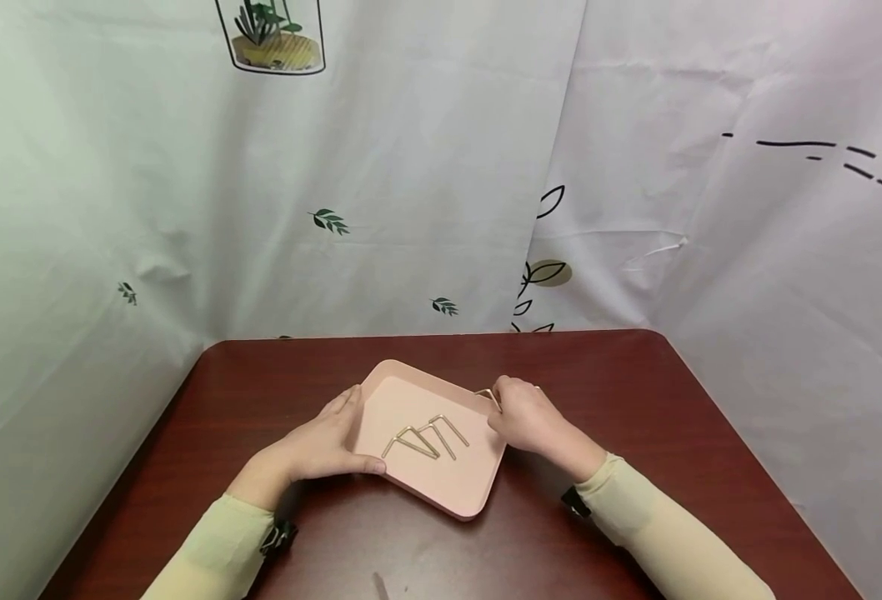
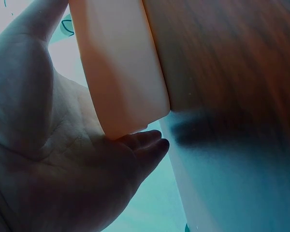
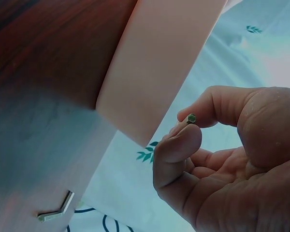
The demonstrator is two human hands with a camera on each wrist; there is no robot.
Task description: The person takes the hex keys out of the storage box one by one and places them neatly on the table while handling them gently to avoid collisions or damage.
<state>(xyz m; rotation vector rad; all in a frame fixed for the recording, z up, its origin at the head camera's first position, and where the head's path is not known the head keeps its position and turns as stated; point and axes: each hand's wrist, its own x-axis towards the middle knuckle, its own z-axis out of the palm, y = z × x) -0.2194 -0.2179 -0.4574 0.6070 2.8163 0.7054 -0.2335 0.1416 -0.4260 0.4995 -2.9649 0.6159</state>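
A pale pink square tray [image 1: 448,492] lies turned cornerwise on the table. Several gold L-shaped hex keys [image 1: 448,442] rest near its middle, partly crossing each other. My left hand [image 1: 317,446] holds the tray's left corner, thumb along the near side and fingers along the far-left side; the left wrist view shows its palm facing the tray wall [image 2: 125,63]. At the tray's right corner, my right hand [image 1: 527,417] pinches another hex key between thumb and forefinger. Its hexagonal end [image 3: 192,118] pokes out there, while the fingers hide much of the rest.
The dark red-brown table [image 1: 606,367] has rounded far corners. Another L-shaped hex key [image 3: 63,210] lies on it beyond the right hand in the right wrist view. White printed cloth [image 1: 411,167] hangs behind and along both sides.
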